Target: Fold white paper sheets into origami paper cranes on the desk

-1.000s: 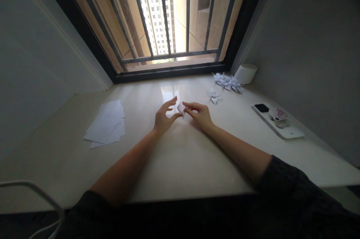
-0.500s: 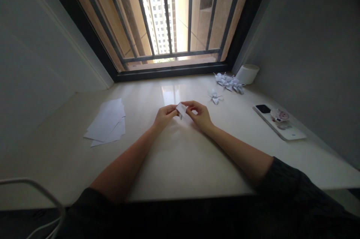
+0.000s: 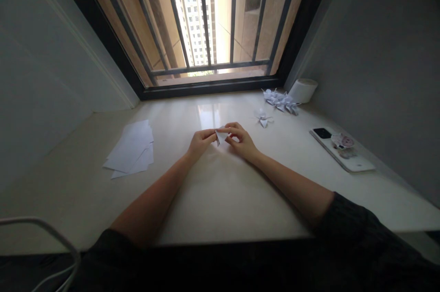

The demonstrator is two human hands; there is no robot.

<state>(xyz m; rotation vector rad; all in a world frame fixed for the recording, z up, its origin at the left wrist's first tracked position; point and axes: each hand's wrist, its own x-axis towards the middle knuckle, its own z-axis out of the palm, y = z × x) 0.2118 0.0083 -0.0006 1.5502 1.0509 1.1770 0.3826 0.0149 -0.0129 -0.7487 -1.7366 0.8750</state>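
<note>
A small folded piece of white paper [image 3: 221,136] is held between my two hands, just above the pale sill. My left hand [image 3: 201,140] pinches its left side between thumb and fingers. On the other side my right hand [image 3: 241,140] grips it, with the index finger lying across the top edge and the thumb lower down. The paper has a pointed, triangular outline. Fingers cover part of it, so its inner folds cannot be made out.
Loose white paper sheets [image 3: 132,145] lie at left. Right of my hands sits one folded paper crane [image 3: 263,120]; several more cranes [image 3: 280,101] cluster behind it beside a white roll [image 3: 304,90]. A phone [image 3: 343,151] lies at right. A pale cable [image 3: 44,225] loops at lower left.
My right index finger has come down across the top of the folded paper. The paper has turned and now shows a narrower, triangular face. My left hand has barely moved.
</note>
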